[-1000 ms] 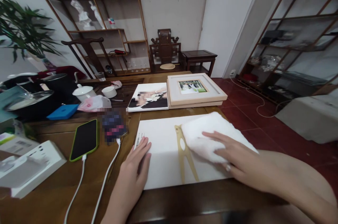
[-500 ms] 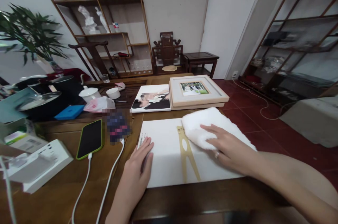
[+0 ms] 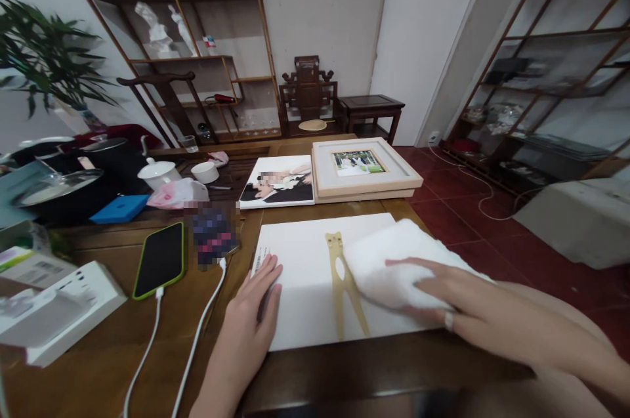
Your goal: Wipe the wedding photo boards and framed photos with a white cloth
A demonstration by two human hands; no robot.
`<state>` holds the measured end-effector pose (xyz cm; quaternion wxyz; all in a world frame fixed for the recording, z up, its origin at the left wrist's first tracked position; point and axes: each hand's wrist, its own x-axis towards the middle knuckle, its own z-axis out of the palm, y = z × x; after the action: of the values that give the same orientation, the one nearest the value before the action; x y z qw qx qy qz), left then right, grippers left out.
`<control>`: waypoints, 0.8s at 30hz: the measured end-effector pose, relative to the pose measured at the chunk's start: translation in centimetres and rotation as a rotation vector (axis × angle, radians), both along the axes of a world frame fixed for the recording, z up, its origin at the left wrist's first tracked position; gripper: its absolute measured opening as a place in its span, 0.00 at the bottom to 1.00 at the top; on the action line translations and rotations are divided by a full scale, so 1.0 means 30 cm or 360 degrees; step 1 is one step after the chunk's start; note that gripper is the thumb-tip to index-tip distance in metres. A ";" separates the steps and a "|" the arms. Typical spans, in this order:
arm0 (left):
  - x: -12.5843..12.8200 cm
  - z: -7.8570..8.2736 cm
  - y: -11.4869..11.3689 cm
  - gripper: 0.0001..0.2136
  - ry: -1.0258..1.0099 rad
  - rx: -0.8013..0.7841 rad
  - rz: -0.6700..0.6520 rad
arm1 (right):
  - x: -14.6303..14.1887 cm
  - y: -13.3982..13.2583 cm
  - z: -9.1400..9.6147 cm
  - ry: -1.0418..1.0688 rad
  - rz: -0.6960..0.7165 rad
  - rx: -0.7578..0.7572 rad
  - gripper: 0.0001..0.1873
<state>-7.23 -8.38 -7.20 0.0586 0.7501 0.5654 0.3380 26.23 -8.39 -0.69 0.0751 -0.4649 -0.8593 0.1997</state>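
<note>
A white rectangular panel [image 3: 295, 287] lies flat near the table's front edge. On it is a flat tan two-legged stand [image 3: 336, 277], fastened near its top. My left hand [image 3: 253, 303] rests on the panel's left edge with fingers stretched out, beside a small barcode label. In my right hand [image 3: 453, 300] is a fluffy white cloth [image 3: 388, 260], which covers the panel's right side; some fingers are sunk in its folds and the hand is slightly blurred.
Behind the panel lie a photo print [image 3: 278, 185] and stacked wooden picture frames [image 3: 394, 172]. To the left are a phone [image 3: 160, 260] and its white cable [image 3: 142, 359], a power strip [image 3: 73, 319], a blue box [image 3: 119, 209], a lidded white cup [image 3: 158, 172] and dark pots [image 3: 63, 191].
My right hand has drawn the cloth right and nearer to me, baring the panel's far edge, and its fingers have closed more into it. My left hand stays on the panel.
</note>
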 end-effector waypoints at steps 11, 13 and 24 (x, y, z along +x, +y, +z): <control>0.002 0.000 -0.003 0.16 0.0004 -0.0038 -0.0005 | -0.126 0.252 -0.070 0.0023 0.0138 0.0412 0.08; 0.001 0.000 -0.002 0.16 0.0005 -0.0041 -0.0001 | -0.124 0.231 -0.059 -0.0037 0.0088 0.0372 0.11; 0.002 -0.003 -0.003 0.15 -0.0016 -0.0015 -0.0004 | 0.003 -0.156 -0.039 0.0152 0.0036 0.0324 0.19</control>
<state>-7.16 -8.47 -7.27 0.0653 0.7488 0.5659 0.3389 26.32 -13.08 -1.87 0.1605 -0.4351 -0.8757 0.1340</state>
